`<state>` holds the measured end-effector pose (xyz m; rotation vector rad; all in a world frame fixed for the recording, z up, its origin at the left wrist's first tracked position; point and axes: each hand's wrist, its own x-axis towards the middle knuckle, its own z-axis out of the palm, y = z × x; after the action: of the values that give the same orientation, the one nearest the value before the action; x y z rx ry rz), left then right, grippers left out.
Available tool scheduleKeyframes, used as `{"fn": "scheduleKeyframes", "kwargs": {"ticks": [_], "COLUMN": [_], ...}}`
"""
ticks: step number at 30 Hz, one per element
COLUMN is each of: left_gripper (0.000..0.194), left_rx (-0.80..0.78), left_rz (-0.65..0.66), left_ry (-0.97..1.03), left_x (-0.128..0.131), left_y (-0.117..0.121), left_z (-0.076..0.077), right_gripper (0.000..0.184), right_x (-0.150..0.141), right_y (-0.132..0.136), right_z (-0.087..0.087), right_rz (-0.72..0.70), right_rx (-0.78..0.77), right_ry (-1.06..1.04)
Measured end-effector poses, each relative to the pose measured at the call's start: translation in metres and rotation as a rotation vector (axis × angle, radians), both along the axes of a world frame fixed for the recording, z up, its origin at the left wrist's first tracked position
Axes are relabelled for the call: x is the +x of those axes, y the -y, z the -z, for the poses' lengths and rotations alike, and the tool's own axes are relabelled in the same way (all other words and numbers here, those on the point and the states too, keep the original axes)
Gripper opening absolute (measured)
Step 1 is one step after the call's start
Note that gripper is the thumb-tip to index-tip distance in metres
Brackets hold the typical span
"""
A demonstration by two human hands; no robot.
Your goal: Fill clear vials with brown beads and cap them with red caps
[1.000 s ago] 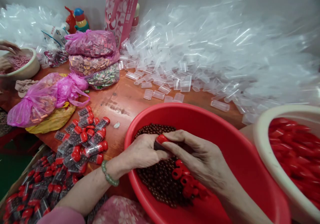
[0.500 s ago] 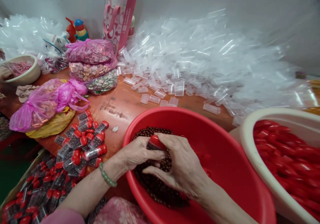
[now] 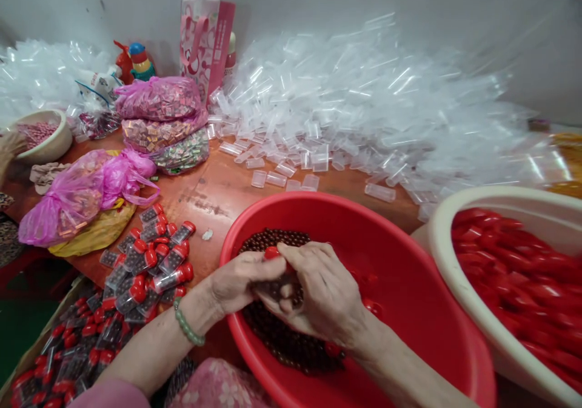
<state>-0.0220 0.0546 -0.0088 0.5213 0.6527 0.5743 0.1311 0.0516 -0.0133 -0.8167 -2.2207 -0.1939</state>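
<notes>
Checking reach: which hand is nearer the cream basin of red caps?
Right hand, left of the basin, apart from it; left hand, farther left, over the red tub.

No legible text; print on pink gift bag point(image 3: 205, 44) too small to read.

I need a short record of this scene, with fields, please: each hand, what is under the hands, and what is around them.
Left hand: holds a red-capped tube, wears a green bead bracelet
Right hand: on the same tube
Under hands: red plastic basin with brown beads
Right: cream basin of red caps
Left: pile of capped tubes
Behind: heap of clear tubes
Far left: another person's hand
</notes>
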Motion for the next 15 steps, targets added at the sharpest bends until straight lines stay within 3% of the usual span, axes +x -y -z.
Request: {"fn": "scheduleKeyframes", "kwargs": {"ticks": [3, 6, 9, 12, 15], "left_gripper": [0.064, 0.046, 0.029, 0.03, 0.029], "left_rx": [-0.103, -0.105, -0.046, 0.03, 0.228], "left_rz": [-0.025, -0.259, -0.485, -0.514, -0.538], "left_ry": [-0.062, -0.208, -0.316, -0.416, -0.584], "left_x": [0.006, 0.016, 0.022, 0.02, 0.009], "left_y": [-0.002, 0.0, 0.008, 0.017, 0.028], "left_z": [0.002, 0.002, -0.001, -0.002, -0.002], "right_gripper": [0.058, 0.054, 0.051, 0.042, 0.035], "right_x": [-0.001, -0.003, -0.006, -0.009, -0.012], "right_y": [0.002, 0.005, 0.009, 0.014, 0.022], "right_z": [0.003, 0.004, 0.003, -0.001, -0.01], "right_rz": [0.029, 0.035, 0.028, 0.042, 0.061], "right_rx": [0.027, 0.028, 0.032, 0.064, 0.115], "right_ry": [0.05, 0.106, 0.12, 0.103, 0.1]}}
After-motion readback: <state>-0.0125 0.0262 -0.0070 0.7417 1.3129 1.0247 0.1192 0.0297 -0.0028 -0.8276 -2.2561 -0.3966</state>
